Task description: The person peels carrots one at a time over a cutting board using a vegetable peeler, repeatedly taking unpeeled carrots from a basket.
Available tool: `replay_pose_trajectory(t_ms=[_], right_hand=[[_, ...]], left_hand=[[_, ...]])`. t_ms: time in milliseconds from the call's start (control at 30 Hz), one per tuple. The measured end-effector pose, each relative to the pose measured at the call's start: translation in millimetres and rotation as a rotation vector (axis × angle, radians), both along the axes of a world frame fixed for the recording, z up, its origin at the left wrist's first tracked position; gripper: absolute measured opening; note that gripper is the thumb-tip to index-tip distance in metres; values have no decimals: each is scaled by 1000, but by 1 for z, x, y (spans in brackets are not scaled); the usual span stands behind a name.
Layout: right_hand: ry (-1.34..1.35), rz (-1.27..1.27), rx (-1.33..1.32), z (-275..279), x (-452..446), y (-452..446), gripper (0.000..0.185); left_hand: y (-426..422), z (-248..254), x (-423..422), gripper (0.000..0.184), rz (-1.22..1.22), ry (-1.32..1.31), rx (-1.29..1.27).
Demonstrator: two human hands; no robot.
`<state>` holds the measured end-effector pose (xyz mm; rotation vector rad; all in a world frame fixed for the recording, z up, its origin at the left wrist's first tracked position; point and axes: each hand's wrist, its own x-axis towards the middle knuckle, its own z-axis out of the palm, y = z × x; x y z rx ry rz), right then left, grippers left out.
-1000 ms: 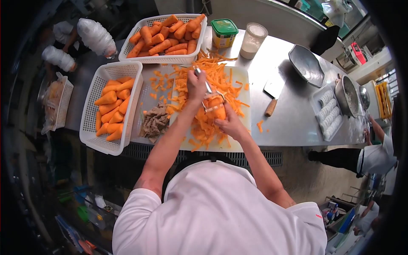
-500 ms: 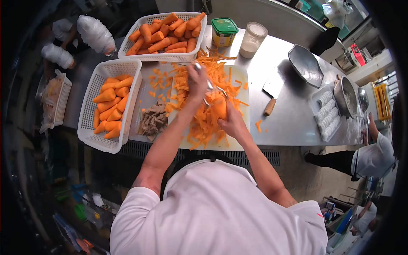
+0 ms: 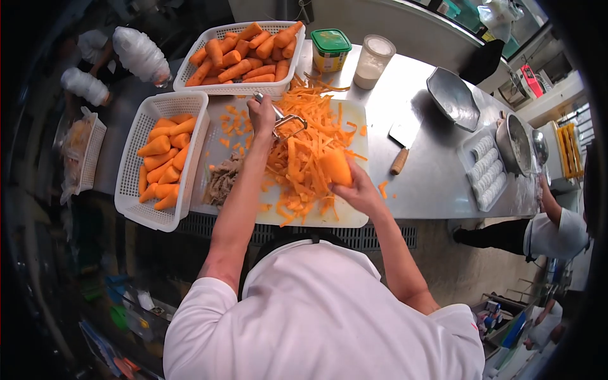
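Note:
My left hand (image 3: 262, 116) is wrapped round the handle of a metal peeler (image 3: 292, 120), whose Y-shaped head points right over a heap of orange peelings (image 3: 301, 152). In my right hand (image 3: 362, 191) is a carrot (image 3: 335, 167), gripped at its lower end and apart from the peeler. Beneath both hands lies a pale cutting board (image 3: 350, 215), largely covered by the peelings. A crumpled brown cloth (image 3: 223, 180) rests left of the board, partly behind my left forearm.
White baskets of carrots stand at the back (image 3: 183, 75) and left (image 3: 126, 168). A green-lidded tub (image 3: 331, 49) and a jar of white powder (image 3: 373, 62) are behind the board. Rightward lie a cleaver (image 3: 403, 142), dark tray (image 3: 454, 98) and metal bowl (image 3: 516, 144); a co-worker (image 3: 557, 231) is beyond.
The peeler has moved left and away from the carrot with my left hand. My right hand has shifted slightly right and toward me, still holding the carrot.

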<state>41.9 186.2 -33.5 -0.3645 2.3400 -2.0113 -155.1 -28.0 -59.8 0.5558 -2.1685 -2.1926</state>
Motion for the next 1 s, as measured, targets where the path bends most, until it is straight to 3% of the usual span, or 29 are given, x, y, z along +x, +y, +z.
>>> replay_pose_trajectory(t_ms=[33, 100, 133, 267, 333, 400, 467, 500, 600, 633, 733, 800, 867, 933, 1000], right_hand=[[-6, -6, -4, 5, 2, 0, 54], [-464, -49, -564, 22, -1, 1, 52], [-458, -52, -563, 19, -6, 2, 52], [-480, -23, -375, -15, -18, -10, 58], [-452, 5, -306, -16, -20, -16, 59], [-525, 89, -311, -12, -13, -18, 60], [-522, 111, -292, -2, -5, -15, 61], [-511, 128, -272, 2, -6, -13, 62], [-506, 12, -155, -12, -9, -16, 63], [-506, 14, -158, -13, -9, -20, 63], [-417, -75, 59, -17, -10, -23, 60], [-256, -83, 237, -27, -21, -18, 59], [-268, -71, 227, -16, -19, -17, 59], [-289, -62, 229, -15, -16, -13, 58], [-316, -16, 284, -20, -21, -11, 61]], left_hand=[[-1, 1, 5, 32, -25, 47, 45], [4, 7, 14, 32, -19, 29, 151], [9, 12, 19, 32, -7, 15, 262], [50, 33, 52, 28, -39, 140, 356], [65, 24, 61, 26, -262, 345, 199], [57, 16, 44, 26, -250, 297, 162], [40, -2, 17, 26, 26, 260, 68], [25, -3, 10, 26, 43, 204, 108], [49, 19, 47, 21, -44, 250, 283], [55, 8, 53, 29, -223, 261, 206], [46, -3, 31, 28, -232, 105, 144], [55, -2, 34, 21, -150, 119, 197], [62, 16, 46, 16, 32, 290, 249], [59, 8, 39, 16, 11, 295, 217], [51, -10, 29, 15, -176, 157, 192]])
